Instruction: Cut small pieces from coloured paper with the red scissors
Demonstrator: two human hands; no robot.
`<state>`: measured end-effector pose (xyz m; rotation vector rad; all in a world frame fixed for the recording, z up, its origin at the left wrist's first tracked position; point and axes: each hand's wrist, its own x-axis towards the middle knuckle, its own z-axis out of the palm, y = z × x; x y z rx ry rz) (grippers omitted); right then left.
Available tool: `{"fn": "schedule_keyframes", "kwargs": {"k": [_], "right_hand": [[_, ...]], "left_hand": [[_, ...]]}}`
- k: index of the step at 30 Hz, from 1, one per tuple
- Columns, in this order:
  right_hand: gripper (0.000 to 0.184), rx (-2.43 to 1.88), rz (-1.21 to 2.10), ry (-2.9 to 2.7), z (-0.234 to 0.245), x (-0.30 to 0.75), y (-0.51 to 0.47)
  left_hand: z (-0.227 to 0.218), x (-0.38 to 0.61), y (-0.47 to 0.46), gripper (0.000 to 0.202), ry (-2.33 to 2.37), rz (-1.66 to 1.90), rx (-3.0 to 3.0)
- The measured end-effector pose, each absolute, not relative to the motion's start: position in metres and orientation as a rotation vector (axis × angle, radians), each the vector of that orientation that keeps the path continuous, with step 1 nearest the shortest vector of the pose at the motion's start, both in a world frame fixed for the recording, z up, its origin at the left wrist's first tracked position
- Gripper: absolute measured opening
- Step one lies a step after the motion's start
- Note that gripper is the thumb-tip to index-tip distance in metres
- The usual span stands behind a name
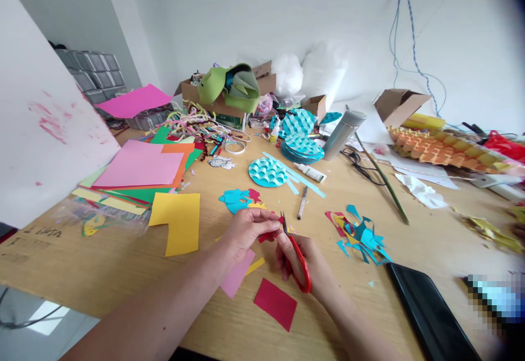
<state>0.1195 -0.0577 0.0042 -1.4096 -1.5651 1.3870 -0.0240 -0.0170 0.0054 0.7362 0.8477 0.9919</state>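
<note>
Over the counter's [102, 262] near middle, the left grip [250, 227] pinches red paper [267, 237], likely to steady it for the scissors [302, 260] grasped in the right grip [314, 260], while scraps [370, 236] lie to the right, presumably out of the way.

left forearm [164, 301]: bare, one small spot [164, 328] | right forearm [348, 314]: bare | left hand [247, 231]: bare | right hand [315, 257]: bare

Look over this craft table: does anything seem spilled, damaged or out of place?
The paper scraps right of the right hand look untidy, strewn in a loose heap. Farther back, white paper lies crumpled. The yellow sheet lacks a corner, seemingly cut away.
</note>
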Motion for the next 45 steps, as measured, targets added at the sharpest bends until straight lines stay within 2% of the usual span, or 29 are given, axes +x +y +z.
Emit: {"fn": "schedule_keyframes", "kwargs": {"k": [15, 27, 45], "right_hand": [[0.063, -1.416, 1.463, -1.63, 0.011, 0.121, -0.06], [0.055, -1.482, 1.505, -1.588, 0.015, 0.123, -0.057], [0.052, -1.488, 1.474, -1.646, 0.012, 0.126, -0.057]], "left_hand": [[0.01, -0.026, -0.016, 0.02, 0.918, 0.961, 0.813], [0.011, -0.027, -0.015, 0.012, 0.979, 0.966, 0.935], [0.006, -0.028, -0.013, 0.012, 0.926, 0.945, 0.912]]}}
